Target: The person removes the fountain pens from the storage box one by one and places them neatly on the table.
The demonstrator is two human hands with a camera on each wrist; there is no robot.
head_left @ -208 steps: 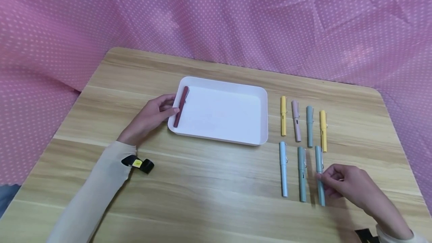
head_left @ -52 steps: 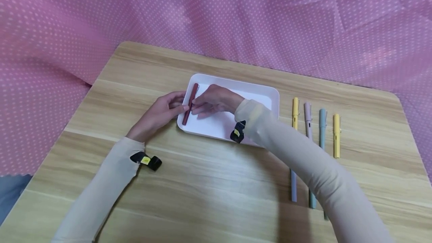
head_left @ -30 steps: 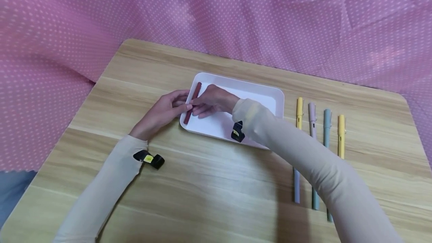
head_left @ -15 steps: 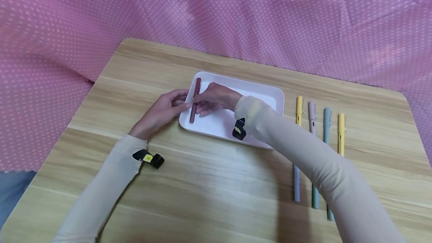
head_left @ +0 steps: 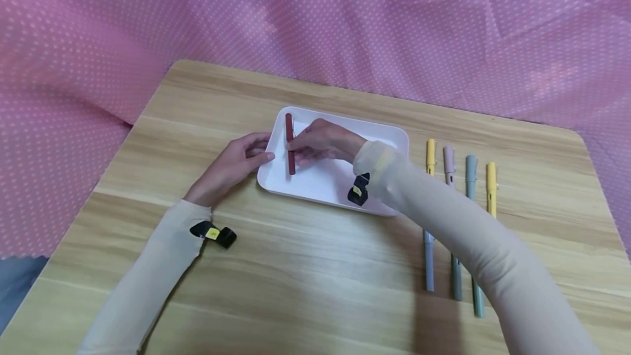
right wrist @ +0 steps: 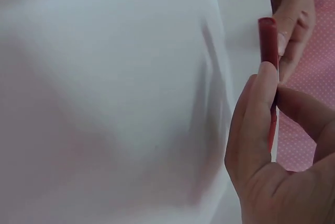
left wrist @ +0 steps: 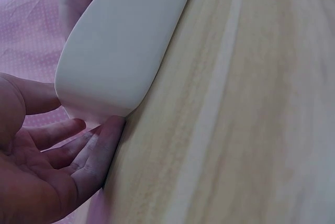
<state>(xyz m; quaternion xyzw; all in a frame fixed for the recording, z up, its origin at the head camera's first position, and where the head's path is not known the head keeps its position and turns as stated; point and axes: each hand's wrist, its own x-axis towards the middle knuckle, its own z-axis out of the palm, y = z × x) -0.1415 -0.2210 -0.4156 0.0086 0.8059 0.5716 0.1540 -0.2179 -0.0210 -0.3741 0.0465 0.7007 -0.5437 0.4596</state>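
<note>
My right hand (head_left: 326, 140) pinches a dark red pen (head_left: 289, 126) with a clip over the left part of the white tray (head_left: 315, 184). In the right wrist view, the end of that pen (right wrist: 268, 40) sticks out past the thumb and fingertips, and its shadow falls on the tray floor. My left hand (head_left: 230, 167) holds the tray by its left wall, thumb over the rim and fingers outside. From the left wrist view, those fingers (left wrist: 78, 156) press against the outer side of the tray (left wrist: 120, 41), low down near the table.
Right of the tray lie a yellow pen (head_left: 431, 152), a lilac pen (head_left: 449, 162), a blue-green pen (head_left: 471, 171) and another yellow pen (head_left: 491, 185). Nearer are a light blue pen (head_left: 429, 267) and two greenish pens (head_left: 457, 281), partly under the right sleeve (head_left: 458, 218). A pink dotted curtain (head_left: 315, 26) hangs behind.
My right hand has left the pens on the right, reached into the tray and picked up the dark red pen, shifting it rightward and straightening it. My left hand stays on the tray.
</note>
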